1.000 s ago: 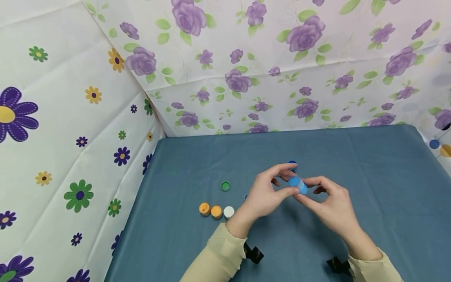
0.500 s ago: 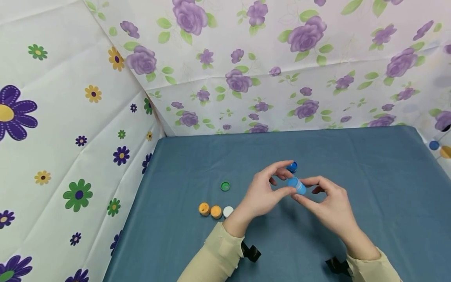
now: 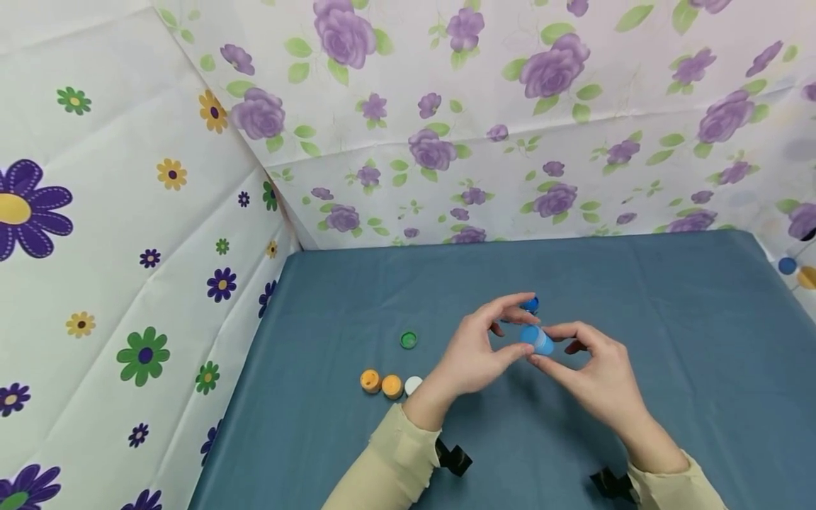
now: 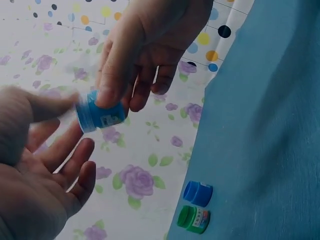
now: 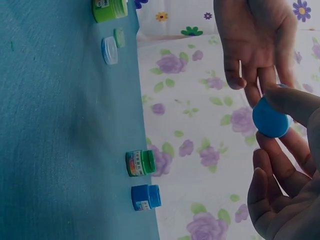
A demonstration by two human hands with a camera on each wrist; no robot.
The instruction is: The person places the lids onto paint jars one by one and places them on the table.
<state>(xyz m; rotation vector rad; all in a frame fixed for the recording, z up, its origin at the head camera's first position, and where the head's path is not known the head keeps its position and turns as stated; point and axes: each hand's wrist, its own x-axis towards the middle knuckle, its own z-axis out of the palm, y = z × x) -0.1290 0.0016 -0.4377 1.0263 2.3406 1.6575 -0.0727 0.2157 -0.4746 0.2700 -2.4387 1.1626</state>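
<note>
– Where was the small light-blue plastic jar point(image 3: 538, 341)?
– In the air above the surface point(image 3: 688, 326), tilted between both hands, right of the surface's middle.
– And the fingers?
– The right hand point(image 3: 599, 365) pinched its body between thumb and forefinger. The left hand point(image 3: 474, 350) pinched the clear-banded end with its thumb and a finger, while its forefinger stretched out above. The thumb looked blurred from the left wrist.
– What stood nearest?
– An uncapped dark-blue plastic jar point(image 3: 530, 306) just beyond the left fingertips, towards the far edge. An uncapped green plastic jar point(image 4: 195, 220) stood beside it.
– Farther off?
– A round green plastic lid point(image 3: 409, 340) lay left of the left hand. Nearer the front and left edges were two round orange containers point(image 3: 392, 387), side by side, with a round white piece point(image 3: 413, 384) next to them, partly hidden by the left wrist.
– And behind?
– White cloth printed with purple roses point(image 3: 433, 149), along the far edge.
</note>
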